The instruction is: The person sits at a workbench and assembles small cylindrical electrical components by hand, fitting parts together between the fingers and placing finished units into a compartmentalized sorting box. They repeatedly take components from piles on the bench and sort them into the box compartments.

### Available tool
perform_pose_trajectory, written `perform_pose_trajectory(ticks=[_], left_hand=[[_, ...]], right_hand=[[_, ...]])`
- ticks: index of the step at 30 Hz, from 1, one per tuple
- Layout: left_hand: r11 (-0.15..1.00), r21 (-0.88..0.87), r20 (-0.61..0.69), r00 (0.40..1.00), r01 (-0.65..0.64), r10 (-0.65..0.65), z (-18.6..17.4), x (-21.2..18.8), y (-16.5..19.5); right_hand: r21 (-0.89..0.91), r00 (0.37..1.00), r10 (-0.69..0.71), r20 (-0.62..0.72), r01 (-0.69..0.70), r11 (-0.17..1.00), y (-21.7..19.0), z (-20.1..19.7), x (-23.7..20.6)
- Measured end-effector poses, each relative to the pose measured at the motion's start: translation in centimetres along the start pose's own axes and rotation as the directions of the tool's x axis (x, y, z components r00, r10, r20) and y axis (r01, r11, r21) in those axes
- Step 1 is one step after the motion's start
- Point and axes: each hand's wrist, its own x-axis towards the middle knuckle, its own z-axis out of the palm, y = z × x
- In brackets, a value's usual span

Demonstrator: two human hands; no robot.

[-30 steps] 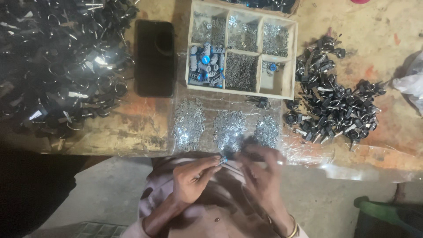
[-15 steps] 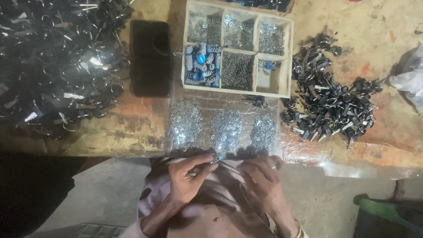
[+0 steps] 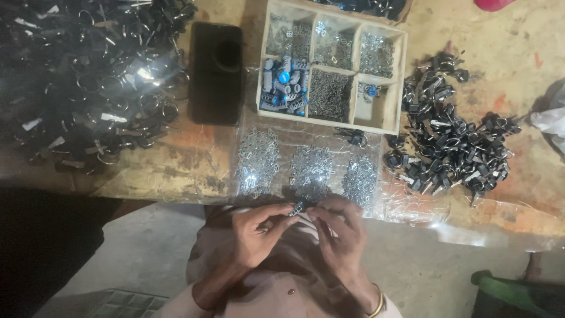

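Dim, warm light falls from above onto the workbench (image 3: pixel 176 171); glare glints off the metal pieces (image 3: pixel 312 171), the left pile (image 3: pixel 88 76) sinks into shadow, and detail is soft.

Both hands (image 3: pixel 300 232) fingertip to fingertip

Both hands, the left hand (image 3: pixel 254 235) and the right hand (image 3: pixel 340 235), are bare; a thin gold-coloured bangle (image 3: pixel 376 304) circles the right wrist, above a pale pinkish garment (image 3: pixel 294 259).
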Motion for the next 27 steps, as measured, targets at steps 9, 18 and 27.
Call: perform_pose_trajectory(ticks=[9, 18, 27], left_hand=[[0.998, 0.058, 0.001, 0.999, -0.035, 0.035, 0.1, -0.1, -0.2], [0.932, 0.261, 0.088, 0.967, -0.253, 0.238, -0.6, -0.2, -0.3], [0.986, 0.01, -0.174, 0.972, 0.164, -0.159, -4.2, -1.9, 2.2]], right_hand=[[0.064, 0.999, 0.045, 0.02, -0.046, 0.997, 0.1, 0.1, -0.8], [-0.16, 0.988, -0.04, 0.147, 0.063, 0.985, 0.8, 0.1, -0.8], [-0.247, 0.925, -0.213, 0.314, 0.296, 0.923, -1.3, 1.6, 2.1]])
